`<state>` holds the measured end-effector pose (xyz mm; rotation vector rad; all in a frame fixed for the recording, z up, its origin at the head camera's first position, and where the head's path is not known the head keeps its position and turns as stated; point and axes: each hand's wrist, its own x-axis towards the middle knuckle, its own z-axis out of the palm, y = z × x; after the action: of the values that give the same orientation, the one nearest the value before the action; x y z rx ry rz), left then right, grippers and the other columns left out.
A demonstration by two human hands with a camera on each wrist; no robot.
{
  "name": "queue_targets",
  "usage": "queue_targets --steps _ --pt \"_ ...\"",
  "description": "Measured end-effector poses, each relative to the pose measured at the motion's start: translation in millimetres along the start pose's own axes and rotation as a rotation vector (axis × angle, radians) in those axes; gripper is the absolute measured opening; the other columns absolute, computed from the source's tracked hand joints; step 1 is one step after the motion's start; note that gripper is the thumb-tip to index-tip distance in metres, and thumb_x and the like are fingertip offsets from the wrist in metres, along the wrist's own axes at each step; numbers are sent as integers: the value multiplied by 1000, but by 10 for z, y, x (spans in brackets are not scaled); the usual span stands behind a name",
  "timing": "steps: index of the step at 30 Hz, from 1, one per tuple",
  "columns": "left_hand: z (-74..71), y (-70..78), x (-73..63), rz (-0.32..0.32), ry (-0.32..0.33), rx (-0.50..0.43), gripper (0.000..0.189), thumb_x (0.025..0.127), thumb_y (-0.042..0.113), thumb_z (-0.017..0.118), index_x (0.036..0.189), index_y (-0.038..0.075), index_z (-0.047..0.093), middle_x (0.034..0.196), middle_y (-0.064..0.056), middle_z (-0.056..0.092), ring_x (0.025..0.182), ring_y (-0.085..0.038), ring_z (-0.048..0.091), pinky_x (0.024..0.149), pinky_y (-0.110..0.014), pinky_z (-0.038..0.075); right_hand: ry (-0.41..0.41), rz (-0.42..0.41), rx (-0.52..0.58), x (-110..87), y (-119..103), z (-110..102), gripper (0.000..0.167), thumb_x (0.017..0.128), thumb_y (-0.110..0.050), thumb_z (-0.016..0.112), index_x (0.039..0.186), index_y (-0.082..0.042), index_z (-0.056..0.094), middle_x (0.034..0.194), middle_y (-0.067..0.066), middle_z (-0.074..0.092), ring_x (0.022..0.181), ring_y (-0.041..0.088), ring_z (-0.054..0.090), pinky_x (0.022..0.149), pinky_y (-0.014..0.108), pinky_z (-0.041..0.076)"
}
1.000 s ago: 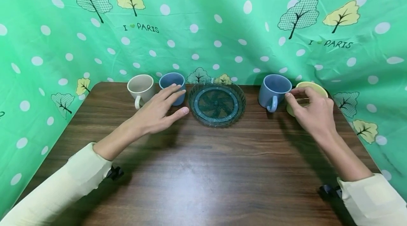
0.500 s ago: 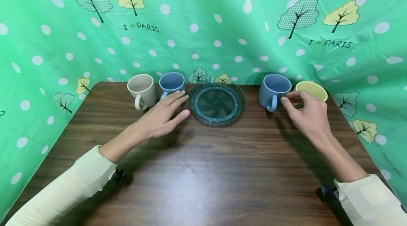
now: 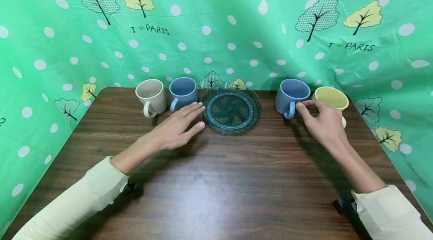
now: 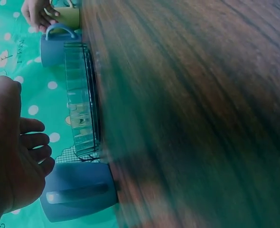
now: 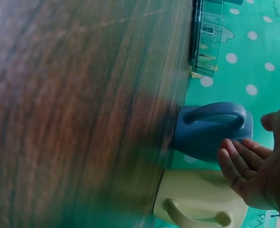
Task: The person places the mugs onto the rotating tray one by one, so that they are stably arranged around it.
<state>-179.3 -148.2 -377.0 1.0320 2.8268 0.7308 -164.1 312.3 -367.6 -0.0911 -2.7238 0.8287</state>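
Observation:
My left hand (image 3: pixel 177 129) hangs over the table with straight, spread fingers. Its fingertips overlap the left rim of a clear bluish glass dish (image 3: pixel 231 110) in the head view. Behind those fingers stands a blue mug (image 3: pixel 183 91), and left of it a cream mug (image 3: pixel 151 95). My right hand (image 3: pixel 323 123) is beside a second blue mug (image 3: pixel 292 95), thumb and fingertips right by its handle. The right wrist view shows loosely bent fingers (image 5: pixel 242 159) alongside that blue mug (image 5: pixel 211 130), gripping nothing. A yellow mug (image 3: pixel 333 97) is partly hidden behind my right hand.
The brown wood-grain table (image 3: pixel 209 180) carries the mugs and dish in a row along its far edge. A green cloth (image 3: pixel 216 26) with white dots and printed trees hangs right behind them and along both sides.
My left hand has moved right and a little nearer, from over the left blue mug towards the dish. My right hand has shifted left from the yellow mug towards the blue mug's handle.

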Motion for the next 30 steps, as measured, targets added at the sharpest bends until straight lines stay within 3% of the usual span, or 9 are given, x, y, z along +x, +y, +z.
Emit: queue_targets --steps 5,8,12,15,18,22,26,30 --pt "35 -12 -12 9 -24 -1 67 121 43 50 174 4 41 187 -13 32 176 -37 26 142 -60 28 -23 23 14 4 -18 16 60 115 -53 57 136 -1 76 133 31 76 128 53 66 102 66 49" --pt "57 -26 -16 12 -30 -4 66 121 43 50 174 4 41 187 -14 32 176 -38 26 142 -61 27 -26 22 20 11 -24 36 59 114 -53 59 133 0 77 128 29 79 121 48 70 96 57 50" --pt "80 -39 -17 19 -51 -6 67 121 43 50 175 6 40 187 -14 31 176 -37 24 142 -62 26 -46 31 43 26 -21 65 59 114 -55 61 130 -1 80 115 25 83 94 23 74 82 32 49" --pt "84 -37 -15 38 -77 -8 68 121 44 51 176 7 38 187 -14 30 177 -35 22 144 -59 24 -79 48 87 33 -17 84 61 114 -57 61 129 -1 80 110 24 83 73 7 70 66 21 51" --pt "92 -38 -5 57 -96 -1 69 121 44 52 177 6 36 187 -14 30 178 -34 21 145 -57 21 -113 61 141 34 -17 102 63 113 -58 62 130 1 78 109 27 83 63 8 72 57 22 56" --pt "99 -42 -2 55 -119 11 69 121 43 51 177 7 34 187 -12 29 178 -32 19 146 -55 19 -153 70 182 43 -29 137 64 114 -57 62 132 3 76 105 27 84 63 16 74 56 27 61" --pt "116 -54 8 50 -143 18 68 122 43 48 177 8 34 188 -10 29 178 -31 19 146 -55 18 -192 76 224 61 -20 175 62 116 -51 61 138 6 70 109 27 83 63 14 73 57 31 62" --pt "138 -67 17 57 -149 28 68 122 43 48 177 8 34 188 -10 28 178 -32 20 146 -57 18 -250 99 349 81 15 203 59 118 -46 60 141 8 65 103 4 85 74 4 77 60 30 64"
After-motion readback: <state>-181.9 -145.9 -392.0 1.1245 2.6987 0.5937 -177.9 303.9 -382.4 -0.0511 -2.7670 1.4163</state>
